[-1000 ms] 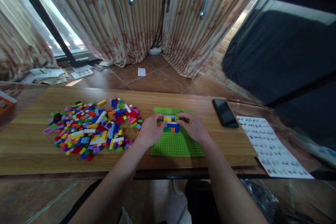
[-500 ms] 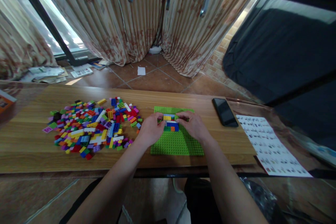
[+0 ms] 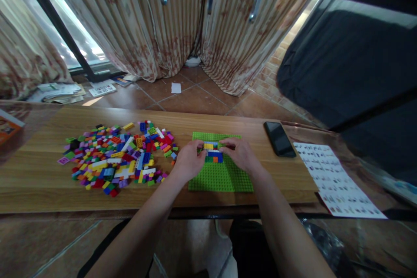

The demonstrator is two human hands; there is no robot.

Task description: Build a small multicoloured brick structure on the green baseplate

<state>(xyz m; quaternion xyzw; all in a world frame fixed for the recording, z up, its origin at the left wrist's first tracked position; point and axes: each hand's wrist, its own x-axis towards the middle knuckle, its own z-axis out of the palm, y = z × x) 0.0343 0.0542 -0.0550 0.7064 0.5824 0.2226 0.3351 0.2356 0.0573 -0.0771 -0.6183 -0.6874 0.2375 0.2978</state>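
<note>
On a green studded baseplate (image 3: 224, 178) stands a small build of toy bricks (image 3: 214, 154), with blue, white, yellow, orange and green pieces in it. My left hand (image 3: 190, 160) is closed at the build's left end, thumb and fingers bent against it. From the other side, my right hand (image 3: 241, 154) grips the right end, its fingertips at a green piece. Both hands hide the ends of the build, so the exact pieces under the fingertips are hard to make out.
A wide heap of loose toy bricks (image 3: 114, 160) spreads over the left of the wooden table (image 3: 182, 122). To the right lie a black phone (image 3: 279, 139) and a printed sheet (image 3: 335, 178) that overhangs the table's right end. Striped curtains (image 3: 176, 26) hang beyond.
Both hands stay at the two ends of the build, with hardly any finger movement. The whole view has shifted very slightly.
</note>
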